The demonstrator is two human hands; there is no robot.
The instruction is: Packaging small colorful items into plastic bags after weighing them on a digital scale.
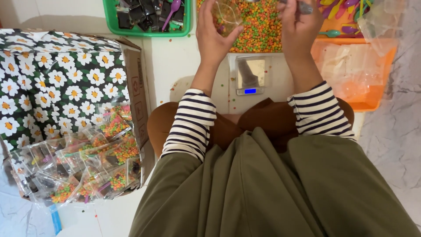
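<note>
My left hand holds a small clear plastic bag open over a tray of orange, green and yellow candy beads at the top of the view. My right hand is closed on a metal spoon above the same beads, just right of the bag. Below both hands a small silver digital scale with a lit blue display sits on the white floor, its pan bare. Both striped sleeves reach forward over my olive skirt.
A cardboard box draped in daisy-print cloth at left holds several filled candy bags. A green tray of dark packets sits top left. An orange tray with clear bags and coloured spoons stands at right.
</note>
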